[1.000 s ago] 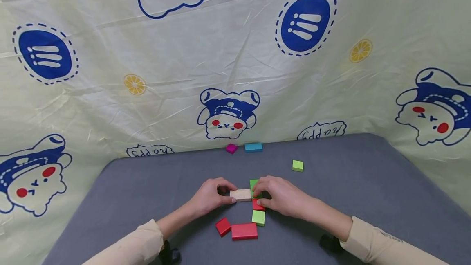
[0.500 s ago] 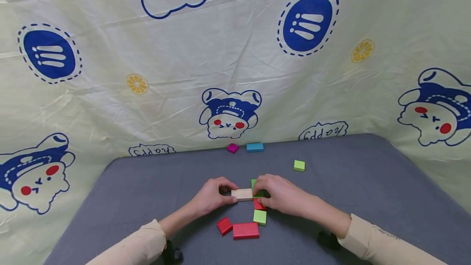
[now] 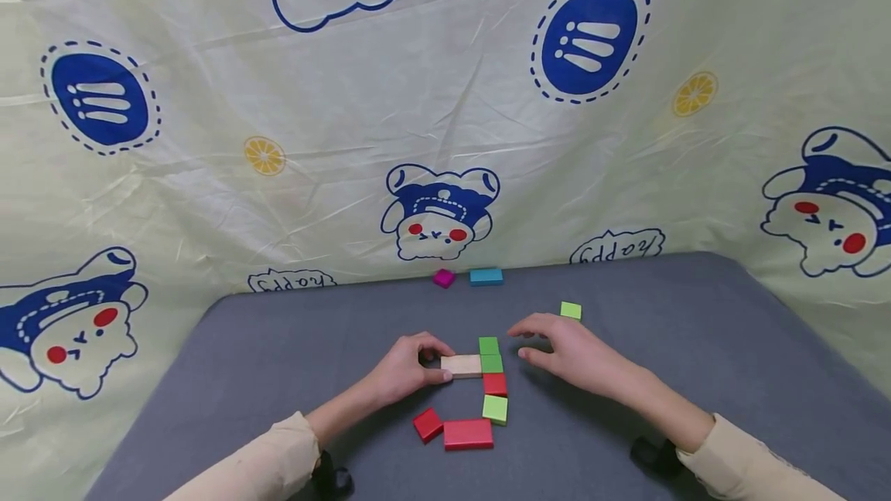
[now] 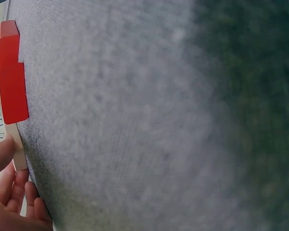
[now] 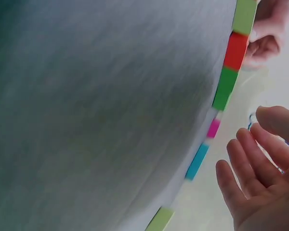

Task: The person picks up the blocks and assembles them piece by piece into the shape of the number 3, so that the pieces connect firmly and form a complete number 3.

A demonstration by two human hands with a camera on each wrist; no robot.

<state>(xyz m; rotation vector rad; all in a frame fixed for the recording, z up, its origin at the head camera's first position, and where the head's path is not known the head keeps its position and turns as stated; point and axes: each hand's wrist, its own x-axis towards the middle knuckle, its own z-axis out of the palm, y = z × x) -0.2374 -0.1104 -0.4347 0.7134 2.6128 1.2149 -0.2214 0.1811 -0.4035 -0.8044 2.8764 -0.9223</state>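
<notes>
In the head view my left hand (image 3: 407,366) pinches the left end of a plain wooden block (image 3: 462,366) between thumb and fingers. That block's right end meets a green section (image 3: 491,363); whether it is one block or two, I cannot tell. Below it in a column come a red block (image 3: 495,384) and a light green block (image 3: 495,410). A long red block (image 3: 469,434) lies at the column's foot, a small tilted red block (image 3: 428,424) by its left corner. My right hand (image 3: 574,350) hovers right of the column, fingers loosely extended, holding nothing.
A light green block (image 3: 571,310) lies behind my right hand, partly covered by it. At the table's back edge are a magenta block (image 3: 444,278) and a blue block (image 3: 486,277). A printed curtain (image 3: 334,199) hangs behind the grey table (image 3: 292,346).
My right hand has let go of the green and red blocks in the column and moved right, its fingers spreading. My left hand keeps its pinch on the wooden block.
</notes>
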